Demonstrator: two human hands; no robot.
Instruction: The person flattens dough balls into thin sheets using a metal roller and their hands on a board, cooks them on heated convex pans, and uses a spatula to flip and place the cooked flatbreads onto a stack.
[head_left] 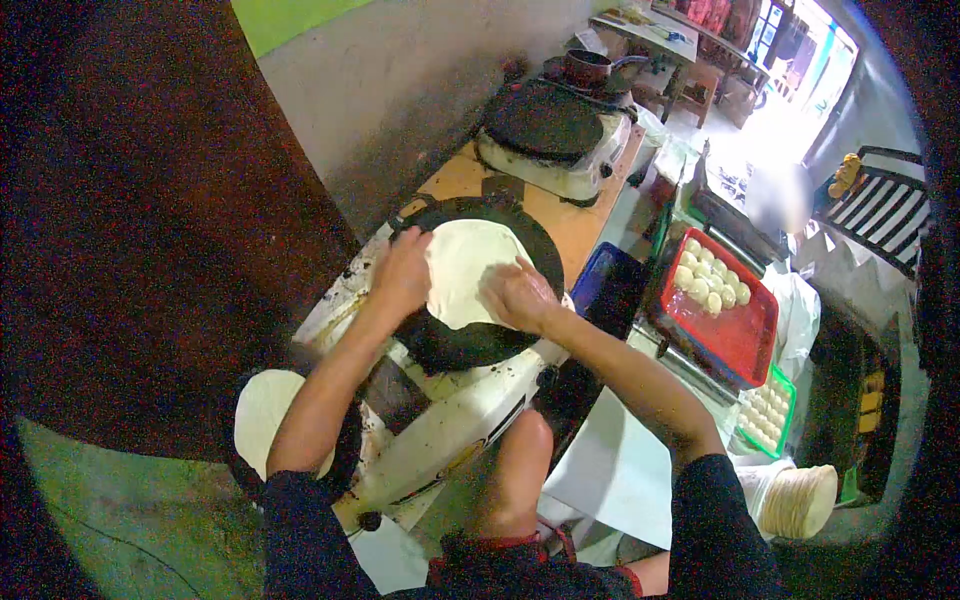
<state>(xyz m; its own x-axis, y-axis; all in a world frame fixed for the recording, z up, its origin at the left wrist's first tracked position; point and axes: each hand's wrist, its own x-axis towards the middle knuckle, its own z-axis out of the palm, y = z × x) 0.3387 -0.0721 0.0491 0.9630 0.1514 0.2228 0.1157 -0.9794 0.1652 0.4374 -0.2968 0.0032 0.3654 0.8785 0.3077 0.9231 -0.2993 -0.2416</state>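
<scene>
A thin, pale round of dough (462,262) lies over a black round griddle (545,245) on a white stove. My left hand (403,268) is closed at the dough's left edge, its fingertips pinching the rim. On the right side my right hand (520,296) has its fingers curled against the dough near the edge; the fingertips are partly hidden. Another pale flatbread (262,415) rests on a dark pan at lower left, partly covered by my left forearm.
A further black griddle (545,118) sits on a second stove, with a saucepan (588,68) behind. At right are a red tray (735,340) holding several dough balls, a green tray (788,400) with more, and a stack of flatbreads (808,500).
</scene>
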